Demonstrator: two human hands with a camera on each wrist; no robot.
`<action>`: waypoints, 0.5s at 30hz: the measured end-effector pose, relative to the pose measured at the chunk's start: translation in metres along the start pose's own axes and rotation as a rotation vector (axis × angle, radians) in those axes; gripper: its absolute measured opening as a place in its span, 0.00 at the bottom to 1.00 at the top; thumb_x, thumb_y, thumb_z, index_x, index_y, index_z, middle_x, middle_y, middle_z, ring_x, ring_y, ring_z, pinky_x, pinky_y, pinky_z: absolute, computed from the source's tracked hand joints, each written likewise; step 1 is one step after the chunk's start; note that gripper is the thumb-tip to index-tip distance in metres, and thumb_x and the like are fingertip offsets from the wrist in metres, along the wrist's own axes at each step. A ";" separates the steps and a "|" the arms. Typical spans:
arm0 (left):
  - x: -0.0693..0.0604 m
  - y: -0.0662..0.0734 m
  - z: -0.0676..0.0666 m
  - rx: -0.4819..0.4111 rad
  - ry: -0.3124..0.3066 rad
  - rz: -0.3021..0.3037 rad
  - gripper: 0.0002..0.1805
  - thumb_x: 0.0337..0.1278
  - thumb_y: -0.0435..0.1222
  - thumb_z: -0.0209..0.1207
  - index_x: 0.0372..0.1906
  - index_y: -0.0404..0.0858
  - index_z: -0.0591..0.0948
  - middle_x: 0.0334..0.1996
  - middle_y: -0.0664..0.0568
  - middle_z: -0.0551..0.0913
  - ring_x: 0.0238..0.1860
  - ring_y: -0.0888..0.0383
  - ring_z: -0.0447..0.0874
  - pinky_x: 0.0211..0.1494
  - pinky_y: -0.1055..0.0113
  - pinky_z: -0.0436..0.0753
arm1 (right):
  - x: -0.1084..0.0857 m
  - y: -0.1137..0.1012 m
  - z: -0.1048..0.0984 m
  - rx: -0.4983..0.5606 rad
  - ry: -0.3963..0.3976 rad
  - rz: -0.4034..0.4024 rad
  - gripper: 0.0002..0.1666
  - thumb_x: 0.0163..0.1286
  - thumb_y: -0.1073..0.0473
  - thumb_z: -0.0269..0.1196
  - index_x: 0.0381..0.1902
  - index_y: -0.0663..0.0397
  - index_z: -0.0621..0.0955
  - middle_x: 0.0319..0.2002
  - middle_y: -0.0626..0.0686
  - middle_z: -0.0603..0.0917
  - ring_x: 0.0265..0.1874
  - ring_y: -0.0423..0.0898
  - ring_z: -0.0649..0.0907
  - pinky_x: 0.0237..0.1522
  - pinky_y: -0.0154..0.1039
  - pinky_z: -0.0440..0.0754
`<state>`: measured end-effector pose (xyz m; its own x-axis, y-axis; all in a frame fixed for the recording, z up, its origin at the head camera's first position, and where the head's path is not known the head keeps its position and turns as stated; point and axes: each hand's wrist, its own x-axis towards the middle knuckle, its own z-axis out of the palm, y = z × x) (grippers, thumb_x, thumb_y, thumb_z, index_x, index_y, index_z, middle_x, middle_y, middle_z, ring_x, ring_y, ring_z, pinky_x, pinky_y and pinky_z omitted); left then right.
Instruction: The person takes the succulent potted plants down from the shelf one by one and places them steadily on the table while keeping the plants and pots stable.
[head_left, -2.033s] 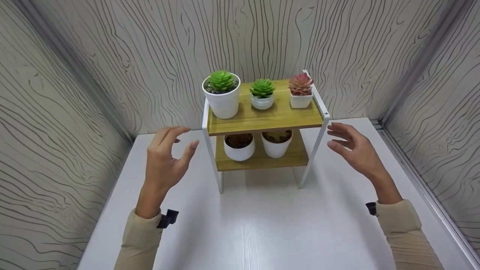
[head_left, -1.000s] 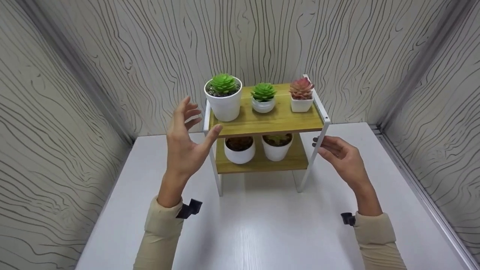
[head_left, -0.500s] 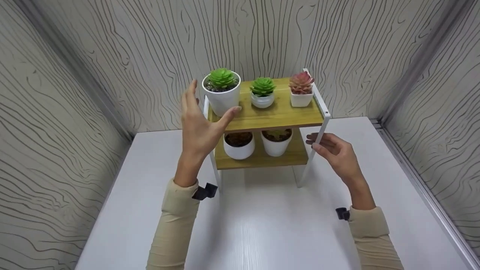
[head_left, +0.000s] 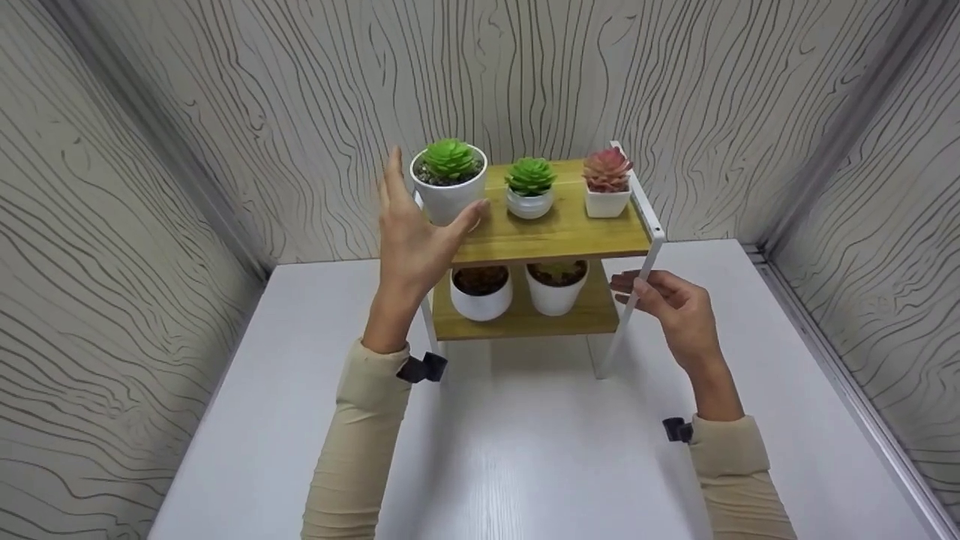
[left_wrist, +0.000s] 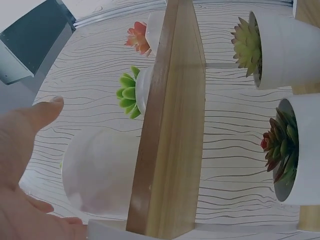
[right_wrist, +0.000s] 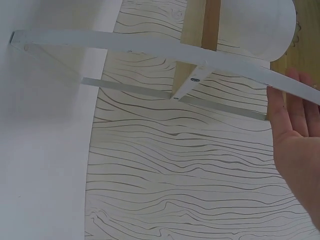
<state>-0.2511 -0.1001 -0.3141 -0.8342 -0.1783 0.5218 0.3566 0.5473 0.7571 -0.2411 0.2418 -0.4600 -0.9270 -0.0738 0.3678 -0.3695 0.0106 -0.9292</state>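
My left hand [head_left: 411,240] spreads around the left side of a large white pot [head_left: 448,196] with a green succulent, thumb in front, fingers straight. In the left wrist view a gap shows between thumb and pot. To the right on the wooden upper shelf [head_left: 562,240] stand a small round pot [head_left: 529,205] with a green succulent and a square pot [head_left: 607,203] with a pinkish one. My right hand [head_left: 686,315] is at the white right front post [head_left: 626,315], straight fingers reaching behind it and thumb beside it; firm contact cannot be made out.
Two more white potted succulents, a rounded pot [head_left: 481,303] and a taper-sided pot [head_left: 556,296], stand on the lower shelf [head_left: 517,326]. The rack stands on a white table [head_left: 525,450]. Wood-patterned panels [head_left: 315,112] enclose the back and sides.
My left hand has moved right and up from beside the rack to the large pot. My right hand has moved left to the right front post. The pots have kept their places.
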 end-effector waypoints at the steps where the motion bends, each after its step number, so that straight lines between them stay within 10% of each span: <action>1: 0.000 0.000 0.001 0.002 -0.001 -0.002 0.67 0.49 0.52 0.80 0.85 0.35 0.50 0.82 0.35 0.58 0.83 0.41 0.58 0.85 0.44 0.64 | 0.000 0.001 0.000 0.013 -0.001 -0.009 0.20 0.80 0.61 0.61 0.58 0.75 0.81 0.51 0.51 0.92 0.53 0.43 0.91 0.57 0.35 0.88; 15: 0.008 0.000 0.015 -0.006 0.028 -0.063 0.67 0.51 0.51 0.79 0.84 0.30 0.48 0.80 0.31 0.60 0.80 0.38 0.63 0.81 0.47 0.70 | 0.001 0.000 0.002 -0.043 0.119 0.030 0.19 0.80 0.57 0.62 0.53 0.72 0.85 0.47 0.51 0.94 0.50 0.41 0.92 0.55 0.34 0.89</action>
<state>-0.2640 -0.0892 -0.3162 -0.8428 -0.2354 0.4840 0.3065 0.5292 0.7912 -0.2418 0.2394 -0.4597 -0.9377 0.0463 0.3444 -0.3420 0.0534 -0.9382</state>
